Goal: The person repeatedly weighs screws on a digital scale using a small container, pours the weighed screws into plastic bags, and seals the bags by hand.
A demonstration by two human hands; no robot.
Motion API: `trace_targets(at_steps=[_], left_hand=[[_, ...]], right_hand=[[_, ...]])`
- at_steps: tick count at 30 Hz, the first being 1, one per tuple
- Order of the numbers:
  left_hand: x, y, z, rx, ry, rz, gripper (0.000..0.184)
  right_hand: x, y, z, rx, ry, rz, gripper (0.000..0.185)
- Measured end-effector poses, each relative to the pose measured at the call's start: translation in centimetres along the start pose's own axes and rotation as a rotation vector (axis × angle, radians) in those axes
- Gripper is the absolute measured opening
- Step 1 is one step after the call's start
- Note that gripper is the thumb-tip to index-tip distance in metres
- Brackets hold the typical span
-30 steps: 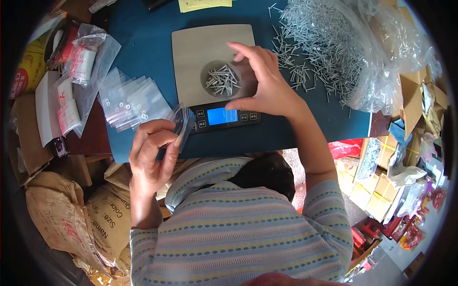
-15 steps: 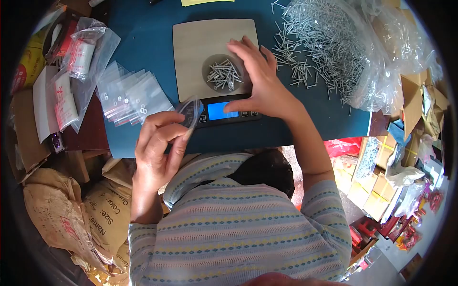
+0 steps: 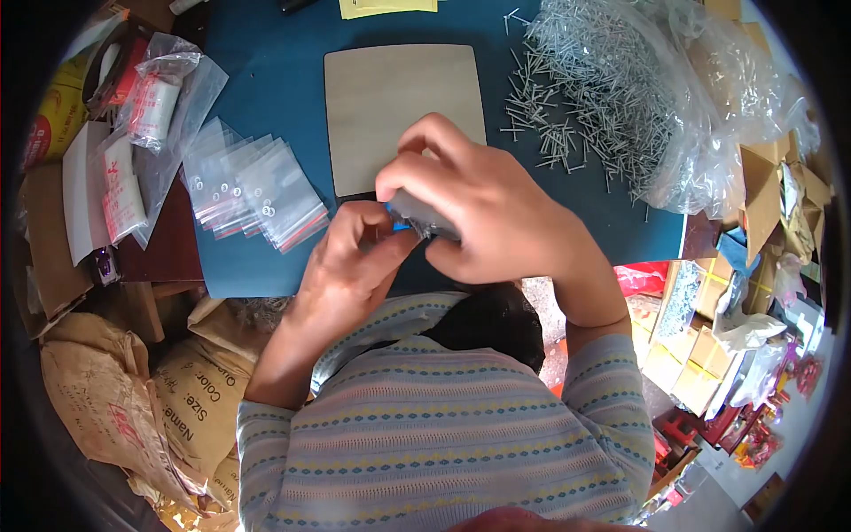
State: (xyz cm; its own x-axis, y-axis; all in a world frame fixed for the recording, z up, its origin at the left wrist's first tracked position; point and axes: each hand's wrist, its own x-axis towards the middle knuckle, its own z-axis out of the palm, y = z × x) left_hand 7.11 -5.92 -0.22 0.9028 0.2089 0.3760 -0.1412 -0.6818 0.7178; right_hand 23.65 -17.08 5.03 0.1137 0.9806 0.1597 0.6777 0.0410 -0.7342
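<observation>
Tilted toward my left hand, a small round cup (image 3: 427, 215) is gripped by my right hand (image 3: 483, 199). Its opening faces the fingers of my left hand (image 3: 359, 253), which pinch a clear plastic bag, mostly hidden behind them. Some screws show blurred at the cup's mouth. Both hands meet over the front of the digital scale (image 3: 403, 93), covering most of its display. The scale's beige plate is bare. Overlapping clear zip bags (image 3: 253, 191) lie on the table to the left.
A large pile of screws (image 3: 603, 89) spreads at the right, beside a crumpled plastic sheet (image 3: 709, 133). White-and-red packets (image 3: 152, 108) lie at the left. Yellow paper (image 3: 386, 7) is at the far edge. Brown sacks (image 3: 106, 390) stand below left.
My right hand has taken hold of the cup, lifted it off the scale plate and tipped it toward my left hand. My left hand has moved right with the bag.
</observation>
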Motion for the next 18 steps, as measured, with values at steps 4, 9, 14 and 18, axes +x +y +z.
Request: trace_targets(at_steps=[4,9,14,18], left_hand=[[0.5,0.0,0.2,-0.064,0.094,0.062,0.027],[0.3,0.3,-0.9,-0.057,0.142,-0.053,0.017],[0.4,0.1,-1.1,-0.04,0.21,-0.093,0.017],[0.3,-0.2,-1.5,-0.019,0.21,-0.085,0.017]], right_hand=[[0.1,-1.6,-0.7,-0.179,0.048,-0.009,0.05],[-0.9,4.1,-1.6,0.19,0.241,0.056,0.054],[-2.0,8.1,1.7,0.13,0.273,0.226,0.065],[-2.0,7.6,1.5,-0.148,0.32,0.208,0.07]])
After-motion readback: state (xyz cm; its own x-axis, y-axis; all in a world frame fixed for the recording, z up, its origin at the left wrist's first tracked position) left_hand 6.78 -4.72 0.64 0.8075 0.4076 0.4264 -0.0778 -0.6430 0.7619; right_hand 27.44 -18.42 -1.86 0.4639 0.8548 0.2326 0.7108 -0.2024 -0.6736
